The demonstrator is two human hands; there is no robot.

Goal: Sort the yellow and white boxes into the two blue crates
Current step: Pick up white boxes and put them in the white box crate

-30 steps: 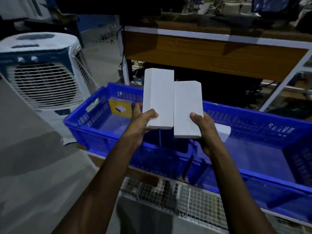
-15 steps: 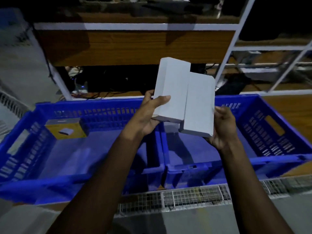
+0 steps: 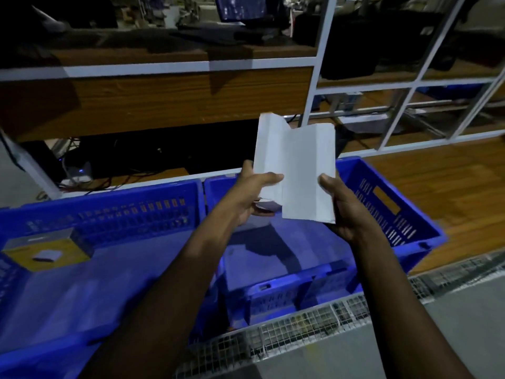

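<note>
So both white ones are held up over the right-hand blue plastic crate (image 3: 393, 212). The left hand (image 3: 250, 196) has thumb and fingers wrapped round the bottom of one tall white cardboard box (image 3: 269, 149). The right hand (image 3: 345, 212) grips the other white box (image 3: 308, 173), and the two boxes touch side by side. Left of that crate sits the second blue crate (image 3: 123, 212) with a flat yellow box (image 3: 46, 253) inside.

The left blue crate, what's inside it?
One yellow box lies in the left blue crate, near its far left corner. The left forearm covers part of the crate's right floor, so anything there is hidden.
</note>
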